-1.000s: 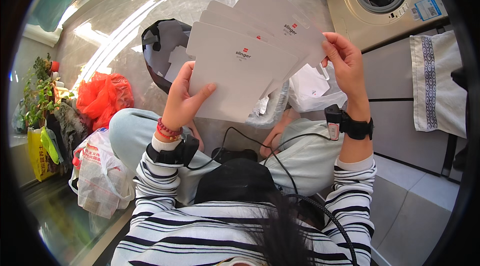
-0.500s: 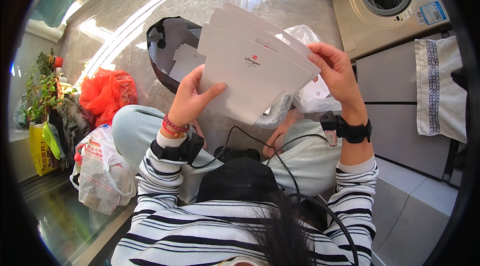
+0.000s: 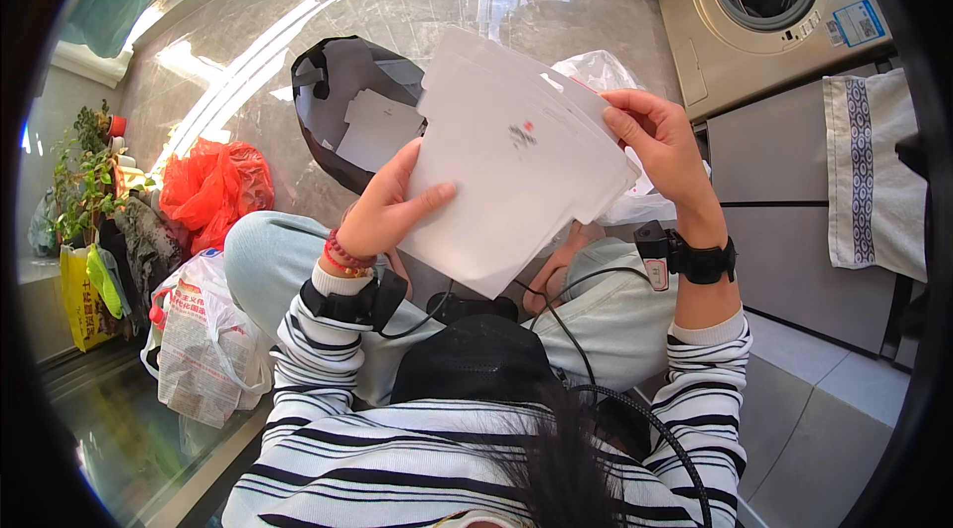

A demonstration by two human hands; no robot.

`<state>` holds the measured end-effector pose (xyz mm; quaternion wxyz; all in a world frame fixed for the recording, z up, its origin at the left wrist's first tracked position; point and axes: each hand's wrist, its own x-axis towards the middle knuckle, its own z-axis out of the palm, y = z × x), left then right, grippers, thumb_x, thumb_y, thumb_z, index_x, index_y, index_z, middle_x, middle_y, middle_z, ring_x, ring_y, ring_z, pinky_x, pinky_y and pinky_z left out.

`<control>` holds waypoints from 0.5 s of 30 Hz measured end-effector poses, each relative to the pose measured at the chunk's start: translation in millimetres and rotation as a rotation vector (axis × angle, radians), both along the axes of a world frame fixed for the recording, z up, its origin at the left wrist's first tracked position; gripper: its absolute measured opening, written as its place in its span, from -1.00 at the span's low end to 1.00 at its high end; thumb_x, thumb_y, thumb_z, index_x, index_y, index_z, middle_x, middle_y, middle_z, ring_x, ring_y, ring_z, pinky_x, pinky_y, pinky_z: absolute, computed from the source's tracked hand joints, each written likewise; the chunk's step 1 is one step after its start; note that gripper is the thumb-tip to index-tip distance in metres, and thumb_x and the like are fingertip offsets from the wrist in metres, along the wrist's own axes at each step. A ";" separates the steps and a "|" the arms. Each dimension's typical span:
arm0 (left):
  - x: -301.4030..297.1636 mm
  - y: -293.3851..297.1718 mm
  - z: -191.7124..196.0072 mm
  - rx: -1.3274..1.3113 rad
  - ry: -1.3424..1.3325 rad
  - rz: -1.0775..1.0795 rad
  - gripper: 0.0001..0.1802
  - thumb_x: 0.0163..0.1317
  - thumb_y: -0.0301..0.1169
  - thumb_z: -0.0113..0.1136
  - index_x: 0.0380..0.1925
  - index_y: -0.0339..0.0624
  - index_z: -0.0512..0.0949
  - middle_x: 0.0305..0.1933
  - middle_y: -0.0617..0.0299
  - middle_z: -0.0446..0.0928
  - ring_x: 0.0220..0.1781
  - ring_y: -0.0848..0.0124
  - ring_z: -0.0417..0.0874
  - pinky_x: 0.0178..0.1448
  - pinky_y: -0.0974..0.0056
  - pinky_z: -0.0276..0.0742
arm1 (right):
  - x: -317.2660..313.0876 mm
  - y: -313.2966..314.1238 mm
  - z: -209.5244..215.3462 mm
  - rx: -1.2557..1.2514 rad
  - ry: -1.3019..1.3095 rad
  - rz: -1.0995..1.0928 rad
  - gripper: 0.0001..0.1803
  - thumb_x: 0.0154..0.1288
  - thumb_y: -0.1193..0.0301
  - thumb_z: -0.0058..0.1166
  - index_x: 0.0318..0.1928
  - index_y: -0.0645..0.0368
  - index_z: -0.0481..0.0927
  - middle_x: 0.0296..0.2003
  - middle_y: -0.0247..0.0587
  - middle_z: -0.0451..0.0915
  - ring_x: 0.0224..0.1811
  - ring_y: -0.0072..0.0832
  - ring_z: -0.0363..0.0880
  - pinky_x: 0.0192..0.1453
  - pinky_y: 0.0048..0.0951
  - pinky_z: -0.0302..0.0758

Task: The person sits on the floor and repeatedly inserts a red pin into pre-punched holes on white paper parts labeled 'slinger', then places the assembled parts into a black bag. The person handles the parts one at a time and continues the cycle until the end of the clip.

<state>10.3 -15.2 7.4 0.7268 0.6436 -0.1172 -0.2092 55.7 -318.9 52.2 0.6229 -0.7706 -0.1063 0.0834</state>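
Several flat white cardboard box sheets (image 3: 486,200) are stacked between my hands, tilted in front of my lap. The top sheet bears a small red and dark print, smeared by motion. My left hand (image 3: 392,205) grips the stack's left edge, thumb on top and fingers underneath. At the upper right edge my right hand (image 3: 655,131) pinches the sheets between thumb and fingers. Beyond my left hand stands a dark open bag (image 3: 328,146) with a grey lining, and more white cardboard (image 3: 382,126) lies inside it. Part of a clear plastic bag (image 3: 596,66) shows behind the stack.
On the left sit a red plastic bag (image 3: 213,189), a white plastic bag (image 3: 208,339) and potted plants (image 3: 79,181). A washing machine (image 3: 695,42) stands at the far right, near grey cabinets (image 3: 769,250) with a hanging towel (image 3: 862,171). Black cables (image 3: 571,330) cross my lap.
The stack has turned clockwise and its near corner has come lower, toward my lap. More of the dark bag's inside shows. Both hands still hold the sheets.
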 end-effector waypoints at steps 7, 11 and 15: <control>-1.9 -16.5 -14.9 -0.070 -0.148 0.213 -0.57 0.32 -0.51 0.12 0.17 -0.30 0.32 0.01 0.26 0.46 0.04 0.54 0.46 0.11 0.41 0.42 | 0.0 17.3 2.3 -0.345 -0.502 -0.486 -0.82 0.33 0.44 0.06 -0.11 0.20 0.64 -0.25 -0.20 0.67 -0.30 -0.50 0.56 -0.19 -0.50 0.46; -1.5 -19.9 -18.7 -0.001 -0.196 0.257 -0.63 0.31 -0.50 0.14 0.10 -0.30 0.36 -0.06 0.27 0.46 -0.03 0.56 0.46 0.05 0.42 0.43 | -2.9 29.8 2.4 -0.545 -0.872 -0.312 -0.75 0.14 0.48 0.21 -0.13 0.20 0.62 -0.26 -0.13 0.62 -0.21 -0.19 0.56 -0.11 -0.30 0.48; -1.3 -22.2 -20.4 0.033 -0.208 0.250 -0.67 0.31 -0.50 0.14 0.05 -0.30 0.38 -0.09 0.27 0.46 -0.07 0.56 0.47 0.00 0.42 0.44 | -3.8 35.8 -0.5 -0.647 -0.876 -0.275 -0.70 0.07 0.45 0.28 -0.14 0.20 0.62 -0.29 -0.15 0.62 -0.23 -0.22 0.56 -0.13 -0.31 0.50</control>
